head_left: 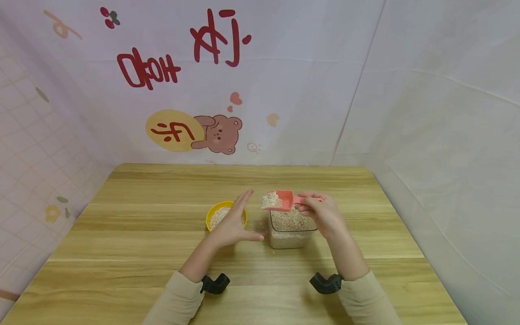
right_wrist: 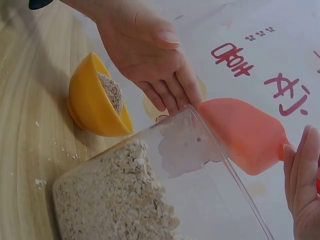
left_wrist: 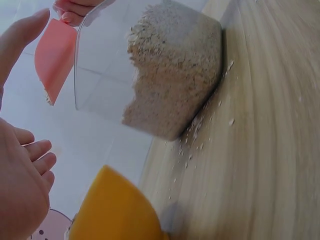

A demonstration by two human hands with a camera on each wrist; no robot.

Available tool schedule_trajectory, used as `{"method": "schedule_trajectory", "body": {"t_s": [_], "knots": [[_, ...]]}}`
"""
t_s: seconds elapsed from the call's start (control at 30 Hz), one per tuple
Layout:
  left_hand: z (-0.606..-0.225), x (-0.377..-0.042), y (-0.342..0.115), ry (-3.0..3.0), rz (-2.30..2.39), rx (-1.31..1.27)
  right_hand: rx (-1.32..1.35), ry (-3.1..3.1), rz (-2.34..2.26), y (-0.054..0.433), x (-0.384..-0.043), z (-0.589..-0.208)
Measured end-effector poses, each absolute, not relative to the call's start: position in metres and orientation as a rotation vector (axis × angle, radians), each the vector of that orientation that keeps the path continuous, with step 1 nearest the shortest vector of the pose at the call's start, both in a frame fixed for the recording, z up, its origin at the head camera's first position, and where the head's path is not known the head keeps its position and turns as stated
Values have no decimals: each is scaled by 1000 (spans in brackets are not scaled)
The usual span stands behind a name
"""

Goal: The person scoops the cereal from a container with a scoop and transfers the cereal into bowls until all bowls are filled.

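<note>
In the head view my right hand (head_left: 322, 214) pinches the handle of a pink scoop (head_left: 287, 200) that carries a heap of oat flakes (head_left: 271, 200). The scoop is above a clear plastic container (head_left: 290, 239), which is partly filled with oats (right_wrist: 120, 195). My left hand (head_left: 233, 227) has its fingers stretched and thumb spread, holding nothing. It hovers over the near side of a yellow bowl (head_left: 209, 216), hiding part of it. More oats (right_wrist: 111, 92) lie inside that bowl, seen from the right wrist.
Loose flakes (left_wrist: 197, 131) are scattered on the wooden table (head_left: 134, 243) between bowl and container. A printed cloth (head_left: 308, 90) with red characters and a bear hangs behind the table. Black wrist mounts (head_left: 216, 283) sit on both sleeves.
</note>
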State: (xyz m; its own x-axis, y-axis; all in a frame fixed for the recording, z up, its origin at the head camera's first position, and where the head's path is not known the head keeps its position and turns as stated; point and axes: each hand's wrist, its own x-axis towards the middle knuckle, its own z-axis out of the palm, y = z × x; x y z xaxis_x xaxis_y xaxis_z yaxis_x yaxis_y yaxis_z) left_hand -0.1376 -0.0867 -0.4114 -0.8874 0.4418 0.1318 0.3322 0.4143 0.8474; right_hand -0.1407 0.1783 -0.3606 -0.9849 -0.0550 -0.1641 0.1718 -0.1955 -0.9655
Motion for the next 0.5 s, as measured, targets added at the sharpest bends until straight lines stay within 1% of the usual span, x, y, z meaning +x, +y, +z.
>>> {"method": "schedule_trajectory", "body": {"t_s": [0.5], "knots": [[-419,-131,-121,2596,1477,605,88,1886,-2288,153,-138,-366]]}}
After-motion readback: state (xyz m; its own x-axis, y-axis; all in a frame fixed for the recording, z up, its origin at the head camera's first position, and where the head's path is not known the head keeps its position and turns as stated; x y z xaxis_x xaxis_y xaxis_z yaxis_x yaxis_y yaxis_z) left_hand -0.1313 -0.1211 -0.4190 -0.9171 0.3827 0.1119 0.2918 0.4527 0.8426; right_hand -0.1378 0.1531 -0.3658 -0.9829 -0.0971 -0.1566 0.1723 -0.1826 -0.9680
